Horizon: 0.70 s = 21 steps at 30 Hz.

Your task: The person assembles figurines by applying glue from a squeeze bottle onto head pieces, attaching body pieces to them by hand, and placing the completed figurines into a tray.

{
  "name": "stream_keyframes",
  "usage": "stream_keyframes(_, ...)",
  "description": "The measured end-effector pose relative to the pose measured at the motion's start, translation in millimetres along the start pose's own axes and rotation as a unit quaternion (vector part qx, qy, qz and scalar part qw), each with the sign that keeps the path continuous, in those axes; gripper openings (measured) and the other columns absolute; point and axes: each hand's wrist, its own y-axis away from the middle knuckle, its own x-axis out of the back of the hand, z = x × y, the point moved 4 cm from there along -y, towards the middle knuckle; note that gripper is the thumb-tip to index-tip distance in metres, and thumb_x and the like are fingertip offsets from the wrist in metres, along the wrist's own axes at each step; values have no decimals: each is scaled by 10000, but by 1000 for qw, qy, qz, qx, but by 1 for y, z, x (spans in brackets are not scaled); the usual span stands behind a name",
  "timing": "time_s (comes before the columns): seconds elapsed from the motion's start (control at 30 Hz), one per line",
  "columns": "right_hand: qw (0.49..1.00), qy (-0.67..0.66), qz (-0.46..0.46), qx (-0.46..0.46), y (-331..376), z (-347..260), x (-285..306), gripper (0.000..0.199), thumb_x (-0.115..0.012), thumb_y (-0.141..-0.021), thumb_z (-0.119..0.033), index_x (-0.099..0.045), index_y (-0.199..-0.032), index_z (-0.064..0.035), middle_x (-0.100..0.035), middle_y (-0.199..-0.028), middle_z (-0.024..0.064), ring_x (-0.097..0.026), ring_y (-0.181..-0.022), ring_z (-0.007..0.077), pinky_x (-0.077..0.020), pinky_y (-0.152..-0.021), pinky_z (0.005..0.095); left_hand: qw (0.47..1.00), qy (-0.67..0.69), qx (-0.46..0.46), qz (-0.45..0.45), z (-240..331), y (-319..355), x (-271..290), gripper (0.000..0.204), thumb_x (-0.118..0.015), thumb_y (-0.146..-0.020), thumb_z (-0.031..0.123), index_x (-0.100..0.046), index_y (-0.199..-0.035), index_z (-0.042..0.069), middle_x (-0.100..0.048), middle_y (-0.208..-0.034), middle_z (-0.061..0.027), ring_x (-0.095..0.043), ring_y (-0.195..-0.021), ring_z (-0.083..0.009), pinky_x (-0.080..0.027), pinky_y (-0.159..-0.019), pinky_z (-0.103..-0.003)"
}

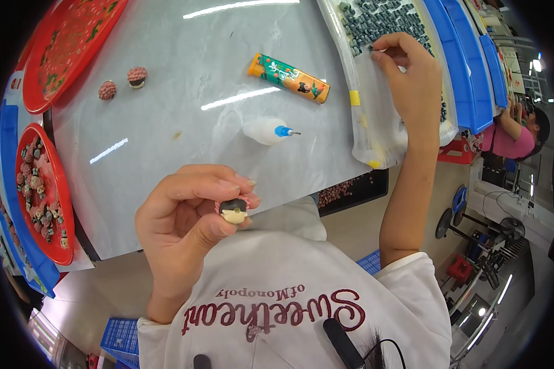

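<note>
My left hand [188, 212] pinches a small round piece [233, 210] with a dark top and a cream base, held close to my chest over the table's near edge. My right hand [412, 67] reaches out to the far right and its fingertips touch the small dark grey pieces [381, 21] lying on a clear plastic sheet [375, 111] in a blue tray [452, 55]. Whether its fingers pinch one of them I cannot tell. Two finished pink-topped pieces [122, 83] stand on the grey table [197, 67] at the far left.
A white glue bottle with a blue nozzle [268, 131] and an orange tube [288, 77] lie mid-table. Two red trays sit at left, the nearer one [61, 203] holding several small pink pieces, the farther one [68, 49] bare. Another person [517, 129] works at the right.
</note>
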Motion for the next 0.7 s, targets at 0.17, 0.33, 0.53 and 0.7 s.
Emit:
stream_keyframes(0.17,997,-81,16,-9,5,-4,5,141,-584,-736,-33,-595,-875,-11,-592,-783,38,-542,-707,103,-435,-642,227,1000,5,6,-14,1,2,0,264,-645,-743,81,-522,-935,-52,-539,-944,-183,-586,-817,-229,-524,-677,-282)
stream_keyframes(0.33,881,-464,-15,-96,28,-15,11,224,-558,-736,-15,-581,-954,31,-590,-892,105,-556,-668,135,-452,-626,233,1000,21,7,-13,1,4,3,268,-642,-748,80,-520,-947,-51,-540,-946,-182,-584,-821,-221,-524,-690,-287)
stream_keyframes(0.53,764,-613,-178,-94,60,-52,11,228,-549,-768,-60,-522,-974,34,-478,-983,156,-483,-706,139,-400,-585,212,998,41,1,-39,0,1,0,264,-635,-755,76,-518,-955,-52,-556,-941,-186,-587,-811,-210,-503,-701,-274)
stream_keyframes(0.7,781,-602,-159,-47,71,-72,4,244,-602,-758,-137,-507,-945,-14,-478,-911,146,-456,-624,103,-384,-496,175,998,-9,69,3,-1,1,-11,381,-665,-735,294,-485,-917,12,-545,-883,-152,-577,-671,-166,-468,-545,-211)
